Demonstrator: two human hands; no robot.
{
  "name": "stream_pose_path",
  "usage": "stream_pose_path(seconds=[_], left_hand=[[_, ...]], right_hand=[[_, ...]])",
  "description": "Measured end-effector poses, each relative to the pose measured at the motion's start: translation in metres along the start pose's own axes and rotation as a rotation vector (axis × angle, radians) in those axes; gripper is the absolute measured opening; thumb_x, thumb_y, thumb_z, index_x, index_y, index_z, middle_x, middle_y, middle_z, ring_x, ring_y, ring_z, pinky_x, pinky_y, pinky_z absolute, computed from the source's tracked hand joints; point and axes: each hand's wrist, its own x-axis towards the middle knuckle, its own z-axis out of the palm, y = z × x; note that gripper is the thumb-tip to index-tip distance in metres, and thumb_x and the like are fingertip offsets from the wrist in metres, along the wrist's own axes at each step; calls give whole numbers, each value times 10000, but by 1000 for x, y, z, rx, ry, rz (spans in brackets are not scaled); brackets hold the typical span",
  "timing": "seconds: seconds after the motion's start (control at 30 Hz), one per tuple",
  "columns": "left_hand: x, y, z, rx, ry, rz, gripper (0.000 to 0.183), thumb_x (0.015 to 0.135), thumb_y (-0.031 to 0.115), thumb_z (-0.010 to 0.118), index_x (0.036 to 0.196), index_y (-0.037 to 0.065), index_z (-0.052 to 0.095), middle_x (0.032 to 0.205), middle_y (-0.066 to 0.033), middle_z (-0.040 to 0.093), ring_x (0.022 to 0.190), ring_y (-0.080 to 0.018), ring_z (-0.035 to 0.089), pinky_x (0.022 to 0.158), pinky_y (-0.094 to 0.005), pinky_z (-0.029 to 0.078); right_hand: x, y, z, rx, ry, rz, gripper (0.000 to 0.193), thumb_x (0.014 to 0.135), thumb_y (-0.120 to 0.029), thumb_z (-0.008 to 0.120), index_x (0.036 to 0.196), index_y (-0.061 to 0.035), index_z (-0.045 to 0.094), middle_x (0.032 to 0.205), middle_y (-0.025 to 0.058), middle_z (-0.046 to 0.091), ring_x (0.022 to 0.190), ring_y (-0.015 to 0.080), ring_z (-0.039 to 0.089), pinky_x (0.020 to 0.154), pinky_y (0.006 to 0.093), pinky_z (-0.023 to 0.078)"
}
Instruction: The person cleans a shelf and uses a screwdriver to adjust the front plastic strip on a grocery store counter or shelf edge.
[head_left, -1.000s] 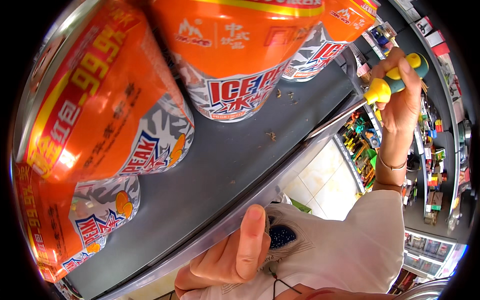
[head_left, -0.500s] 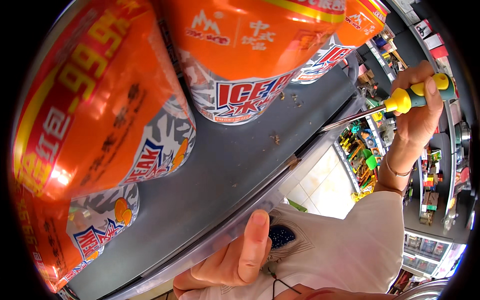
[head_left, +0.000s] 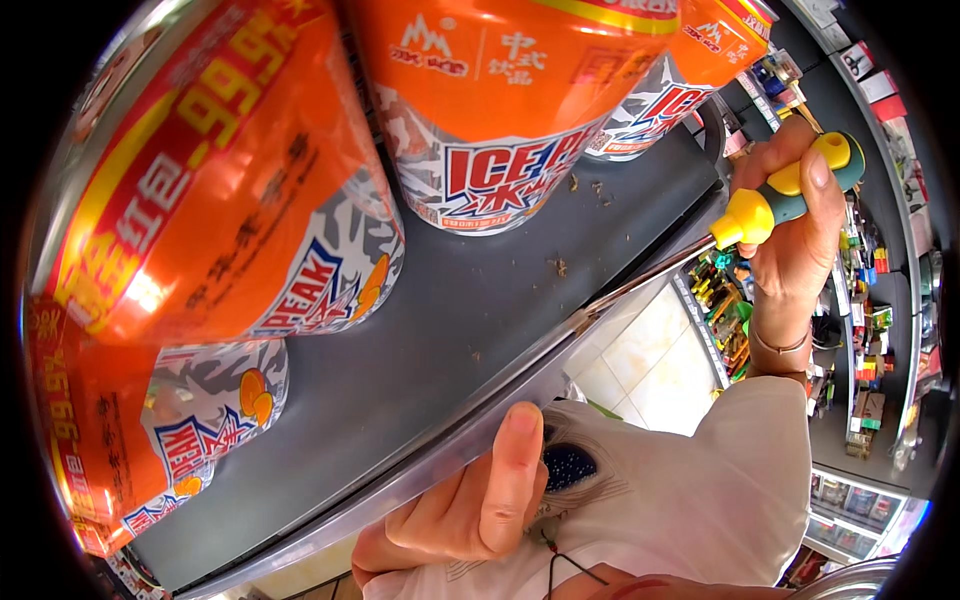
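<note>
My right hand (head_left: 795, 215) is closed around the yellow and dark green handle of a screwdriver (head_left: 745, 215). Its metal shaft slants down to the left, the tip lying at the gap between the dark grey shelf (head_left: 440, 330) and the clear plastic strip (head_left: 480, 425) along the shelf's front edge. Lower down, my left hand (head_left: 460, 510) is at that strip, fingers curled and thumb stretched up towards it. Whether those fingers grip the strip is hidden. Small brown crumbs of debris (head_left: 560, 267) lie on the shelf.
Large orange and grey drink containers (head_left: 490, 170) stand along the back of the shelf, with more orange containers (head_left: 230, 220) at the left. Beyond my right arm are racks of small goods (head_left: 870, 330). A pale tiled floor (head_left: 650, 350) shows below the strip.
My right hand has moved left and slightly down, carrying the screwdriver; its tip is farther left along the shelf's front edge. My left hand has stayed nearly in place.
</note>
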Motion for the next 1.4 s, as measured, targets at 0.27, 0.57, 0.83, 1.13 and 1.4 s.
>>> stream_pose_path(seconds=[0.27, 0.57, 0.83, 1.13, 1.4], left_hand=[[8, 8, -6, -6, -32, -51, 580, 804, 44, 606, 1294, -181, 394, 558, -12, 586, 419, -122, 522, 506, -200, 468], [2, 20, -46, -127, -40, -335, 498, 864, 99, 637, 1172, -243, 451, 986, -279, 650, 426, -145, 547, 469, -298, 495], [1, 25, -57, 160, -62, -372, 449, 748, -33, 646, 1191, -74, 589, 832, -93, 704, 505, -144, 578, 548, -261, 499], [-23, 14, -34, 271, 105, -197, 389, 805, -33, 606, 1195, -42, 602, 780, -97, 692, 446, -173, 516, 500, -266, 456], [-25, 15, -35, 239, 106, -184, 410, 788, -50, 593, 1197, -33, 605, 739, -92, 679, 457, -188, 536, 520, -273, 477]], right_hand=[[-3, -10, 8, 151, 26, -1, 345, 952, -359, 534, 880, -28, 473, 632, 118, 493, 462, 146, 478, 364, 196, 403], [0, -6, 9, 214, -188, -98, 370, 947, -355, 511, 932, 15, 521, 759, 141, 557, 528, 169, 566, 432, 233, 460], [21, -28, -18, 24, -171, -251, 254, 874, -288, 577, 850, -41, 520, 741, 74, 497, 640, 169, 524, 593, 272, 414], [8, -36, -37, 141, -212, -131, 313, 916, -358, 538, 870, -61, 450, 689, 98, 468, 583, 157, 453, 526, 261, 353], [-1, -18, -26, -30, -227, -212, 345, 888, -356, 585, 934, -24, 505, 718, 90, 478, 602, 161, 518, 521, 276, 424]])
